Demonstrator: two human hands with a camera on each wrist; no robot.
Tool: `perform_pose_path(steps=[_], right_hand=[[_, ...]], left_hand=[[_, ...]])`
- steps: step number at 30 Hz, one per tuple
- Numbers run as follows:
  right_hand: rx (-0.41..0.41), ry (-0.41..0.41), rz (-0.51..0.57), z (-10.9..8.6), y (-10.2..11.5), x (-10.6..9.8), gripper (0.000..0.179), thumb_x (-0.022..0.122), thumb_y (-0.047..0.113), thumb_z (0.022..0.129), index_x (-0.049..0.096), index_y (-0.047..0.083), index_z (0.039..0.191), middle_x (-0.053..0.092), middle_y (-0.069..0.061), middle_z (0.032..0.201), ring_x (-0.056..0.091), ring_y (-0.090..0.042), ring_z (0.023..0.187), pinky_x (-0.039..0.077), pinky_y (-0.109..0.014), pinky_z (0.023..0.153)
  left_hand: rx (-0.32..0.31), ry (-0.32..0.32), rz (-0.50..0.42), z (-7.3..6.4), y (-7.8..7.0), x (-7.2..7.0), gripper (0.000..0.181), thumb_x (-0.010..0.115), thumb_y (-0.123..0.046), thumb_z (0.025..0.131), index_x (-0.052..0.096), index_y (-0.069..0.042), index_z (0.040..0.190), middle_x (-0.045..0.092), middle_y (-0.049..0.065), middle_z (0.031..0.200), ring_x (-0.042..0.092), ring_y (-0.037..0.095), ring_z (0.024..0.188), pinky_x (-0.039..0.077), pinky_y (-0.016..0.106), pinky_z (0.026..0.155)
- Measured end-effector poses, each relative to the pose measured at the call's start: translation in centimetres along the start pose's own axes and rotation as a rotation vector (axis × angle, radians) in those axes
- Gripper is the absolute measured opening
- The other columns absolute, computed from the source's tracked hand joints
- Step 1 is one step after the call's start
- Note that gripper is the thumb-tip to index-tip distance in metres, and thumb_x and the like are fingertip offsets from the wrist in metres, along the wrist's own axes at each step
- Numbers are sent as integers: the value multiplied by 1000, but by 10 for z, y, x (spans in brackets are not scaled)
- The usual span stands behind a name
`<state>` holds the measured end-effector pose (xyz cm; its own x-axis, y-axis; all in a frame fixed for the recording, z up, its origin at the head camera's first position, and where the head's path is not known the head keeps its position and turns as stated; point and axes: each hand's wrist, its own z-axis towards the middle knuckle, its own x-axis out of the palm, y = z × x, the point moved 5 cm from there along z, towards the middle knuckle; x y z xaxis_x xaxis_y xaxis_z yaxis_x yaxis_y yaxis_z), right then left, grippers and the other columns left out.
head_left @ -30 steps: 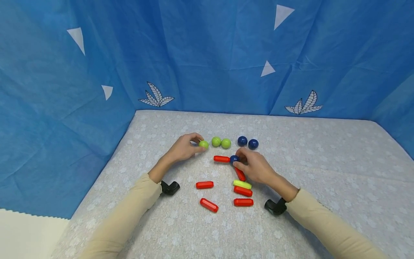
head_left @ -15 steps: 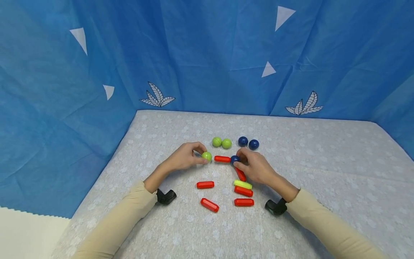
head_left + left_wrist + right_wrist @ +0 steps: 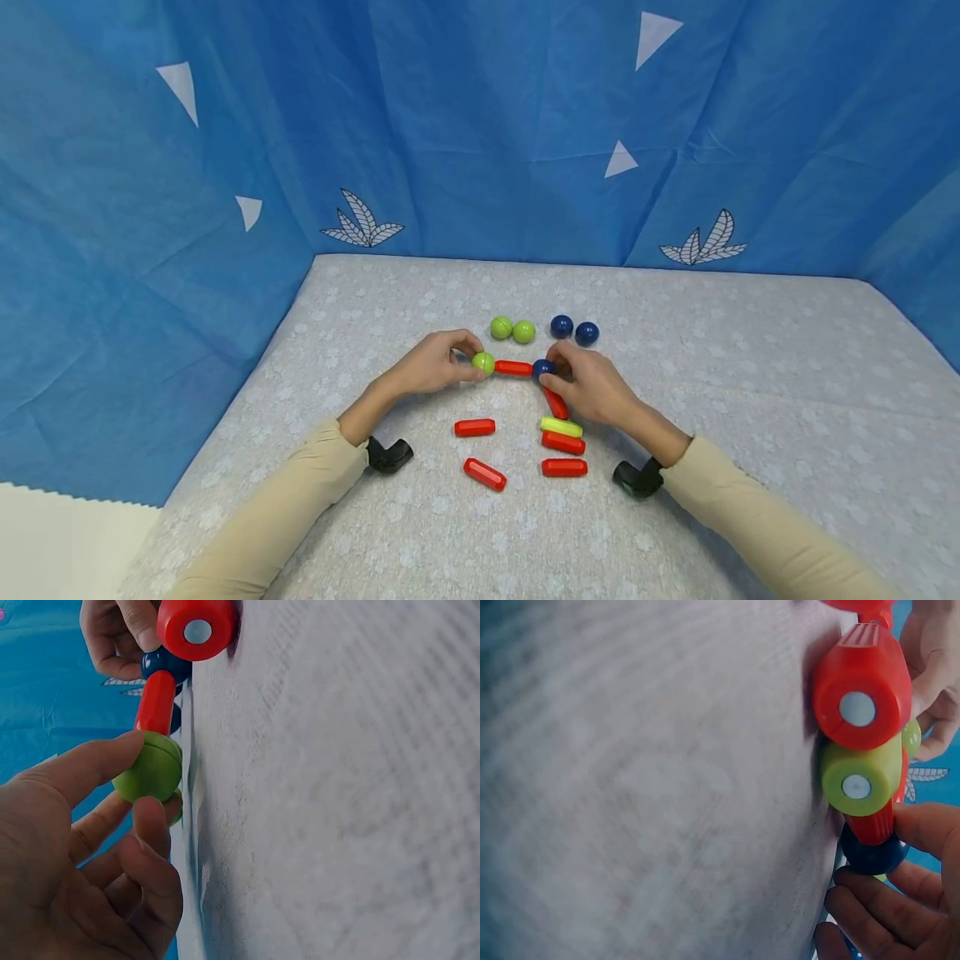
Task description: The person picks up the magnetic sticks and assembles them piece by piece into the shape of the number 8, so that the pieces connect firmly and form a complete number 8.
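My left hand (image 3: 442, 362) pinches a green ball (image 3: 150, 769) between thumb and fingers. That ball meets the left end of a red rod (image 3: 513, 367). At the rod's other end is a dark blue ball (image 3: 543, 368), which my right hand (image 3: 592, 383) pinches. A second red rod (image 3: 555, 403) slants from the blue ball toward the person. Just below it lie a yellow-green rod (image 3: 860, 780) and a red rod (image 3: 862, 690) side by side, with pale discs in their ends. Part of the blue ball is hidden by fingers in the head view.
Behind the hands sit two green balls (image 3: 513, 329) and two dark blue balls (image 3: 574, 331). Nearer the person lie more red rods (image 3: 475, 427), one of them at the right (image 3: 564, 467). A patterned cloth (image 3: 420, 533) covers the table, and a blue curtain (image 3: 480, 133) hangs behind.
My left hand has brought its green ball nearer the person and rightward, up to the end of the red rod. The right hand stays on the blue ball.
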<state>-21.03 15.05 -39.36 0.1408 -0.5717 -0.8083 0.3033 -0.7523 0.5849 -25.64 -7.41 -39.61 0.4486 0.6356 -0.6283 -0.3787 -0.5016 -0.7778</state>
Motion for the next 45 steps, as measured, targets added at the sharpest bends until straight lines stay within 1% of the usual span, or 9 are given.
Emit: perform_pose_path(steps=[4,6,10,13,19,34,38,43,45], right_hand=[[9,3,1,0,0,0,20,72,17,92,60,8,106,67,-5,97,61,-19,85,54,-39,79],[12,3,0,0,0,1,21,72,17,92,60,8,106,67,-5,97,61,-20,85,54,-39,79],[-4,3,-18,0,1,1,28,71,18,93,61,6,116,68,-6,99,62,-20,86,54,-41,80],[-24,6,-34,-1,2,1,32,70,18,94,63,5,123,68,-5,99,61,-19,85,53,-41,79],[-44,10,-47,-1,3,1,29,70,17,94,65,6,120,66,-3,97,56,-18,82,50,-38,76],[-42,20,-47,-1,4,1,30,70,17,94,65,6,121,66,-3,98,57,-18,84,51,-40,78],[-38,25,-48,-1,4,1,30,70,18,94,65,6,121,66,-3,98,56,-18,83,51,-39,77],[-31,31,-48,-1,3,1,30,69,18,94,65,6,122,66,-3,98,56,-18,83,51,-39,77],[-30,31,-51,-1,3,1,30,69,18,94,65,6,122,66,-3,99,56,-18,83,51,-39,77]], left_hand=[[-2,-3,11,0,0,0,29,79,-21,86,66,-8,109,67,3,106,60,17,96,49,32,76],[-6,-5,19,0,0,0,30,79,-21,86,67,-8,110,67,4,106,60,17,94,49,32,77],[-14,-4,47,0,1,0,32,78,-23,87,69,-7,113,67,5,106,60,16,85,50,32,74],[-14,-4,68,0,1,1,34,78,-23,87,69,-6,115,68,5,106,61,15,85,51,31,75],[-5,-11,82,0,2,1,35,77,-23,88,68,-5,116,68,5,105,61,16,92,50,33,81],[-19,-6,80,-1,3,1,36,77,-23,88,67,-5,118,67,5,106,61,16,91,50,33,81],[-35,-11,51,-4,4,-2,38,77,-23,88,66,-5,120,67,7,108,62,15,83,51,32,75],[-64,-15,-40,-12,8,-6,41,75,-21,89,64,-2,124,66,9,109,62,17,68,52,32,63],[-69,-11,-73,-15,9,-7,40,75,-21,90,64,-3,123,66,8,107,60,17,68,50,31,62]])
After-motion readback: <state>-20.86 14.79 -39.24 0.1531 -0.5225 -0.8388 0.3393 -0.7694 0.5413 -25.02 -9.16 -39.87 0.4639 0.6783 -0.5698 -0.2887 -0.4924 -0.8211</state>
